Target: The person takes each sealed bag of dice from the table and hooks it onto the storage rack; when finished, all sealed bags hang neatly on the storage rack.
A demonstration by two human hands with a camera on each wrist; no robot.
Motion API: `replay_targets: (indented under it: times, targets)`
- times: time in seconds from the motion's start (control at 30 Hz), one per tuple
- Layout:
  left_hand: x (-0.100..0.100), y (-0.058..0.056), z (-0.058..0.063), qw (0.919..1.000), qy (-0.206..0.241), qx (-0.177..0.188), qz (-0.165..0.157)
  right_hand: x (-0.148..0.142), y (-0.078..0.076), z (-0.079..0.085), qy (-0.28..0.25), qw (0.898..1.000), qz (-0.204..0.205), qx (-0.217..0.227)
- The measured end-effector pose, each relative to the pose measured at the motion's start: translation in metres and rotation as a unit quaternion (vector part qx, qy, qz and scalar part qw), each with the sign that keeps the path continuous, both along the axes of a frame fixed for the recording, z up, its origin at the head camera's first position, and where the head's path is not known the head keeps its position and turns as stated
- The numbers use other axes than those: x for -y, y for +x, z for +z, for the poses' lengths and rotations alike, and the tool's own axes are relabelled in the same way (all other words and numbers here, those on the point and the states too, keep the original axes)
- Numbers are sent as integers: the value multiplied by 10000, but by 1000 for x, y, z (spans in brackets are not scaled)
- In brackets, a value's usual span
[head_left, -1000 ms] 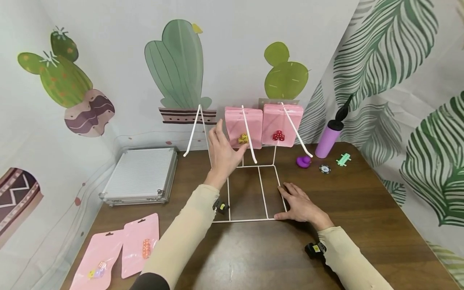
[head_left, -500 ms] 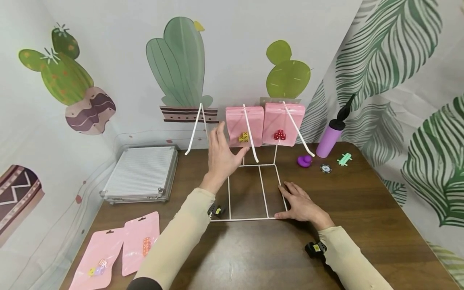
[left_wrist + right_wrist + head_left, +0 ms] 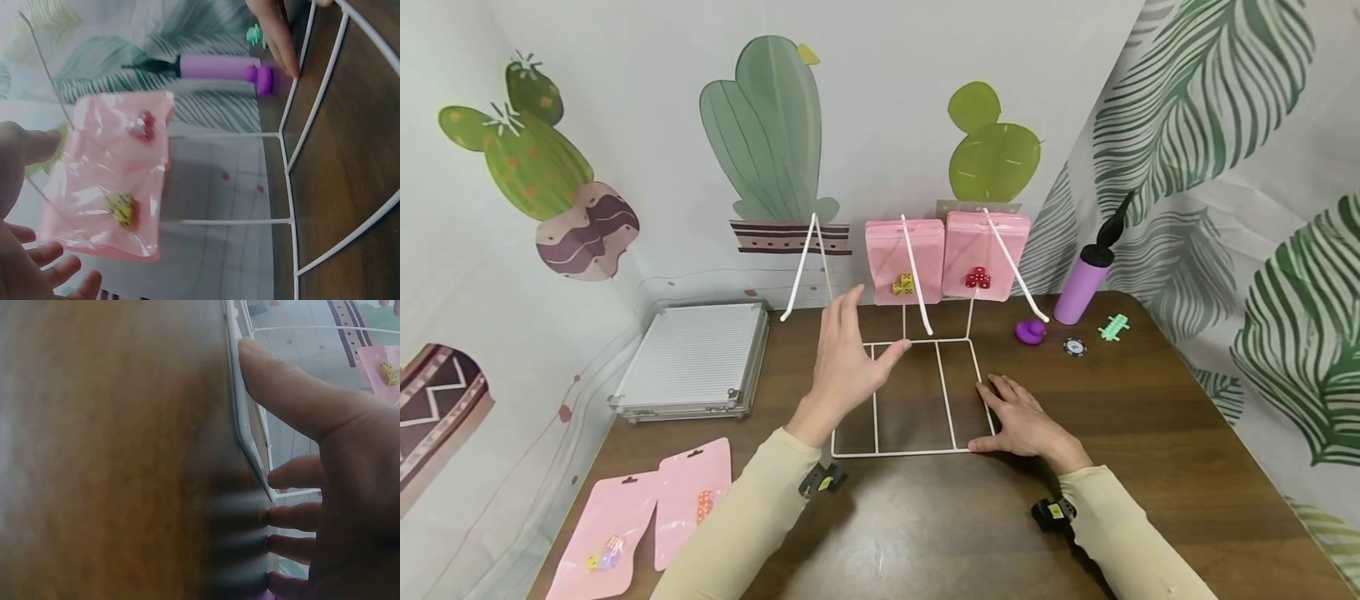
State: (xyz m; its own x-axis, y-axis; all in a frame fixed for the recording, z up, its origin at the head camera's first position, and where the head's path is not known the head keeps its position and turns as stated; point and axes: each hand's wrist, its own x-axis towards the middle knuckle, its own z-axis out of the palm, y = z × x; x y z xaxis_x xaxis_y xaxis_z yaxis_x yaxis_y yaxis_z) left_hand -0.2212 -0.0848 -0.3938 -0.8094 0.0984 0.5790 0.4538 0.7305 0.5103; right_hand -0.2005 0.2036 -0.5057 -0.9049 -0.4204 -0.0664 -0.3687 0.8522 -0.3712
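A white wire rack [image 3: 895,454] stands on the table, three prongs angling forward from its top. From the middle prong hangs a pink pouch [image 3: 883,250] with yellow dice showing through. The right prong carries another pink pouch [image 3: 1000,242] with red dice; the left prong is bare. My left hand [image 3: 848,367] is over the rack's base, thumb spread from straight fingers, holding nothing. In the left wrist view it lies beside the hanging pouches [image 3: 119,169]. My right hand [image 3: 1022,421] rests at the base's right corner, thumb [image 3: 275,381] and fingers touching the wire.
Two more pink pouches [image 3: 673,475] with dice lie at the table's front left. A silver case [image 3: 692,354] is behind them. At the back right are a purple pump [image 3: 1081,287], a purple duck [image 3: 1030,332], a chip [image 3: 1074,347] and a green toy [image 3: 1113,327].
My left hand has drawn back and down from beside the pouch on the middle prong, with nothing in it. The right hand has stayed at the rack's corner.
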Motion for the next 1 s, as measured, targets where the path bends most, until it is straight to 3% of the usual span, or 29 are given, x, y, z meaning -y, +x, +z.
replay_targets:
  times: [0.2, 0.5, 0.77, 1.0]
  targets:
    - [14, 30, 4, 9997, -64, 153, -184, 0, -1, 1, 16, 10000, 3, -11]
    - [38, 63, 5, 9993, -195, 229, -210, 0, -2, 1, 18, 10000, -9, 53]
    - [60, 93, 0, 9996, -124, 156, -201, 0, -1, 0, 45, 10000, 6, 29]
    - [83, 116, -11, 9998, -215, 27, -35, 1, 0, -2, 53, 10000, 4, 34]
